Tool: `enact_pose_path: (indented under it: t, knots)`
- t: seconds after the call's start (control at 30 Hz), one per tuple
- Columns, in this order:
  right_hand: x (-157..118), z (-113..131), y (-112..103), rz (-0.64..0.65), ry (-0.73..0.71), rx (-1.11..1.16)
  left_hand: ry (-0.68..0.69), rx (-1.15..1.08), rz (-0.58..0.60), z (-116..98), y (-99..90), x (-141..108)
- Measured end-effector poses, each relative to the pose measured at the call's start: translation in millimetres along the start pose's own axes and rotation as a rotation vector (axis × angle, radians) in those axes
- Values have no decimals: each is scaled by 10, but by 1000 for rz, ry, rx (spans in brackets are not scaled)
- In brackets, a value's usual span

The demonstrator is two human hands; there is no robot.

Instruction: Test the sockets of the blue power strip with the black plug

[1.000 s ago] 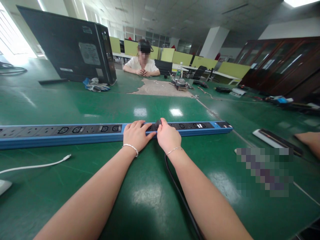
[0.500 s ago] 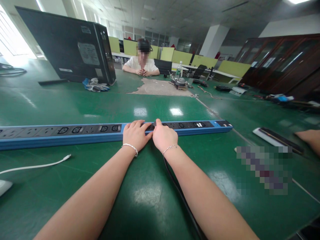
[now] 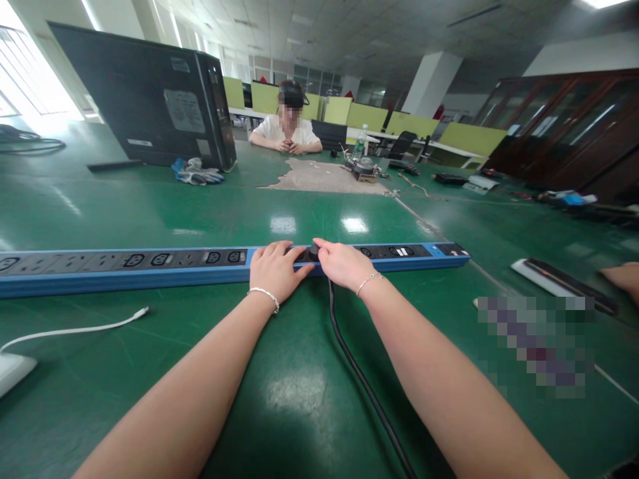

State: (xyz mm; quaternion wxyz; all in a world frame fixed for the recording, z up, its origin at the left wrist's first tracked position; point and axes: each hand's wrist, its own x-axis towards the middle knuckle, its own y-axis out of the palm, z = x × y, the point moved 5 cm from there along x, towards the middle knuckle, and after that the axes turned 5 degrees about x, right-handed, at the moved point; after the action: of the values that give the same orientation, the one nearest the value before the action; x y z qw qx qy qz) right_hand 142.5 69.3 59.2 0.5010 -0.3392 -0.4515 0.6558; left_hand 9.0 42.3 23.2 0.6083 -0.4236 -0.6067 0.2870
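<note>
Left hand and right hand work close together at the middle of the frame, over a blue power strip that runs from the left edge to right of center on the green counter. Fingers loosely spread, the left lies across the strip; the right has thumb and fingertips closed on a black plug held against the row of sockets, though how far in it sits cannot be seen. From beneath the right hand a black cable drops to the bottom edge. A white cable lies at lower left; gloves rest beside a computer case at upper left. Another person sits at upper center.
</note>
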Motion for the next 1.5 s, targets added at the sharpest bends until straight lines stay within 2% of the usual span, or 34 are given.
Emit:
enact_pose_path:
  t: [0.2,0.3,0.4,0.6,0.8,1.0,1.2,1.5]
  knots:
    - [-40,-7,-26,-19,2,-86,-12,-2,8,-9,-14,0]
    - [-92,-11,-12,-98,-1,-125,-6,-1,8,-8,-15,1]
    - [-106,-52,16,-197,-67,-154,7,3,9,-7,-9,4]
    - [-65,-313,173,-284,-239,-99,1,25,4,-7,-3,5]
    - [-39,-399,227,-429,-220,-32,-9,-19,9,-36,-6,8]
    - [24,-416,225,-434,-181,31,116,-59,56,-220,-12,30]
    - [29,-425,215,-447,-183,65,27,-32,79,-337,31,124]
    - [25,-421,220,-455,-191,58,25,-68,92,-352,50,211]
